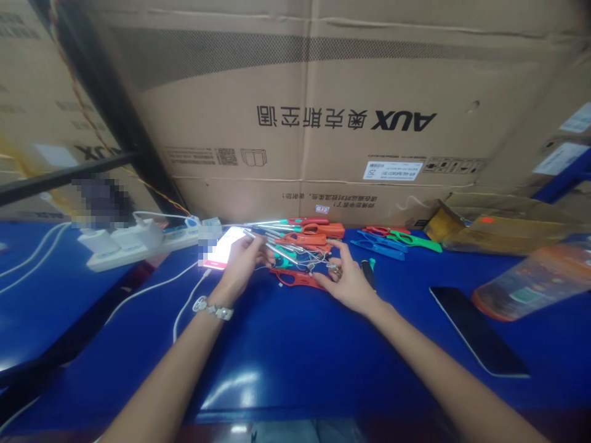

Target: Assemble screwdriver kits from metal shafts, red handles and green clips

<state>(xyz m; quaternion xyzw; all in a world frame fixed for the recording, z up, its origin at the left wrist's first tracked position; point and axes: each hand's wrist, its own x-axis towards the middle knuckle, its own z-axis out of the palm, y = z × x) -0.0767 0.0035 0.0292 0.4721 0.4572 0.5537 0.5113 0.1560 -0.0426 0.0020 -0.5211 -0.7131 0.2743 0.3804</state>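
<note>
Several long-nosed lighters and their parts lie in a pile at the back of the blue table. My left hand, with a silver watch at its wrist, pinches a thin metal tube that slants over the pile. My right hand is at the pile's right side, thumb and index finger spread, the other fingers curled in. Thin pale wires run between the hands. Below them lies an orange lighter casing; a further orange casing sits behind. A small dark-handled tool is partly hidden by my right hand.
A lit phone on a cable lies by my left hand. A power strip with chargers stands left. Blue and green casings, a dark phone, a clear jar and an open carton are right. Large cardboard stands behind.
</note>
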